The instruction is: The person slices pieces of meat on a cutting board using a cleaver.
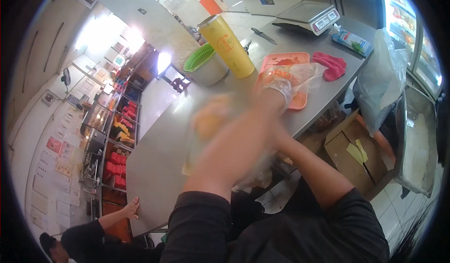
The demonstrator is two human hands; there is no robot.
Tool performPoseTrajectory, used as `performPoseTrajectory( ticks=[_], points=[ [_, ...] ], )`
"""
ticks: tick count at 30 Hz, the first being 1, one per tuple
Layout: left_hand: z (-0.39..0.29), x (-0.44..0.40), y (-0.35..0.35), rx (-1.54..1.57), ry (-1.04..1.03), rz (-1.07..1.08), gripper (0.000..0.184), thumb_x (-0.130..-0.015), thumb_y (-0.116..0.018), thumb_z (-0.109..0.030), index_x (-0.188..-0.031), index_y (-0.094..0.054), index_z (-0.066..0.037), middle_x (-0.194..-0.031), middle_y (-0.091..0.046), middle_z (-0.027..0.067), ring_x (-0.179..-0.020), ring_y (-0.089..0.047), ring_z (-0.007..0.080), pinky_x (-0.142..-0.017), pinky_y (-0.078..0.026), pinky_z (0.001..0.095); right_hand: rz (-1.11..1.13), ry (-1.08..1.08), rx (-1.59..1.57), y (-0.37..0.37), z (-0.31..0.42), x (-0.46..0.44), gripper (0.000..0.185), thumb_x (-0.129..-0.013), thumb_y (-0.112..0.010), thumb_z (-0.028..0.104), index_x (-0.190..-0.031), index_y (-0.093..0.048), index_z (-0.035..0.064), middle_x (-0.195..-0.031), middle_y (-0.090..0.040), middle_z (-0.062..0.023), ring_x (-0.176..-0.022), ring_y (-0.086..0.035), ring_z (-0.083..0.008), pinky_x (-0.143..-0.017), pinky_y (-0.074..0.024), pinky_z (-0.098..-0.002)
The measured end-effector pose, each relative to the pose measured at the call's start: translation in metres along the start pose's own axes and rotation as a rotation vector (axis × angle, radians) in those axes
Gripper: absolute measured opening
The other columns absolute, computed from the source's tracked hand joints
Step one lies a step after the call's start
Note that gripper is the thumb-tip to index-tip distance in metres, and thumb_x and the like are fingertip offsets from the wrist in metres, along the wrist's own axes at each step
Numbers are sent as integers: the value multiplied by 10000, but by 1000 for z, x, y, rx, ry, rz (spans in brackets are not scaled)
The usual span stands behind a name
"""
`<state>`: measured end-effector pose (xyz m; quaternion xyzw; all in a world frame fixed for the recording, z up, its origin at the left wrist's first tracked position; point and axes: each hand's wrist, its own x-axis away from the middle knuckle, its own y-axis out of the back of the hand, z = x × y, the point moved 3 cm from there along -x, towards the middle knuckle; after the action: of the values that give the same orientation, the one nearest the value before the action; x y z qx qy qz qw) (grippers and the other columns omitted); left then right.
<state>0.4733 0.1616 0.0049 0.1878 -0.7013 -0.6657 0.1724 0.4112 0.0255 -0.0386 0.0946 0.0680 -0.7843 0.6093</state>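
Observation:
My left forearm (225, 153) crosses over my right forearm (314, 162). Blurred by motion, my left hand (273, 104) is at the near side of an orange tray (300, 103), close to a clear plastic bag (305, 75) with orange print. Its fingers cannot be made out. Hidden behind the left forearm, my right hand does not show its grip. Left of my arms, a smeared yellow-orange item (208, 120) lies over a pale flat shape; its kind is unclear. Wet reddish traces mark the tray's far part.
On the metal table (159, 169) stand a yellow cylinder (229, 47), a white tub with green basket (206, 68), a knife (264, 36) and a scale (304, 17). A pink cloth (329, 66) lies right of the tray. Another person's hand (132, 207) rests at the left edge.

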Motion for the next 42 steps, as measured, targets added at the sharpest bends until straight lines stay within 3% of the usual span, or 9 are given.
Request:
performPoseTrajectory(
  ticks=[2,4,7,13,25,27,31,36,42],
  points=[
    [5,-17,-14,-9,-14,62,442,-955,-670,-416,-1225,-769,-80,-1279,-735,176,-1200,-695,347,-1054,-531,437,70,-268,-37,3,39,12,381,-1078,-515,278,-1167,-611,-80,-761,-673,-155,-538,-667,-250,-503,-577,-402],
    [0,-21,-17,-22,-29,103,466,-948,-694,-426,-1241,-763,-70,-1296,-730,176,-1215,-690,348,-1061,-525,438,47,-266,-84,2,40,14,385,-1077,-517,286,-1193,-603,-72,-763,-674,-154,-541,-667,-248,-503,-579,-401],
    [-14,-2,4,363,42,188,472,-922,-738,-404,-1259,-755,-74,-1263,-741,175,-1200,-696,342,-1027,-537,434,20,-230,-158,-4,5,2,381,-1076,-517,289,-1239,-590,-48,-767,-674,-145,-548,-664,-238,-502,-580,-398],
    [-44,11,33,42,92,261,511,-940,-703,-484,-1274,-750,-100,-1262,-746,155,-1193,-694,321,-1036,-526,419,-36,-161,-214,0,17,4,370,-1078,-515,284,-1280,-561,-22,-768,-650,-127,-538,-648,-225,-499,-578,-392],
    [-28,7,117,24,-51,298,602,-945,-621,-563,-1213,-747,-39,-1149,-760,162,-1048,-705,346,-974,-543,430,-37,-306,-102,14,49,13,410,-1094,-557,368,-1229,-548,-19,-752,-622,-114,-529,-651,-221,-521,-570,-386],
    [-17,9,128,-5,-82,92,538,-955,-607,-513,-1104,-763,-20,-1093,-742,219,-1025,-698,367,-930,-550,444,-39,-314,-116,13,44,13,415,-1095,-555,372,-1234,-550,-19,-751,-620,-114,-530,-652,-220,-525,-570,-390],
    [-19,18,153,-217,-164,112,472,-944,-611,-450,-1031,-765,-13,-1080,-729,259,-1055,-694,397,-950,-553,447,-22,-286,-83,14,44,11,411,-1097,-555,366,-1234,-557,-22,-752,-618,-113,-529,-650,-217,-522,-561,-385],
    [0,14,164,-666,-452,-172,242,-974,-617,-258,-1033,-798,-108,-1065,-761,164,-1057,-710,347,-948,-562,466,-26,-305,-68,17,54,14,386,-1098,-556,349,-1201,-553,-23,-745,-610,-107,-521,-641,-210,-512,-551,-382],
    [14,51,226,-291,-415,-459,225,-1005,-607,-240,-1046,-801,-133,-985,-760,92,-954,-716,287,-867,-567,439,-40,-298,-184,10,36,9,362,-1102,-551,325,-1210,-547,-21,-730,-593,-94,-510,-625,-199,-498,-536,-379]
  ],
)
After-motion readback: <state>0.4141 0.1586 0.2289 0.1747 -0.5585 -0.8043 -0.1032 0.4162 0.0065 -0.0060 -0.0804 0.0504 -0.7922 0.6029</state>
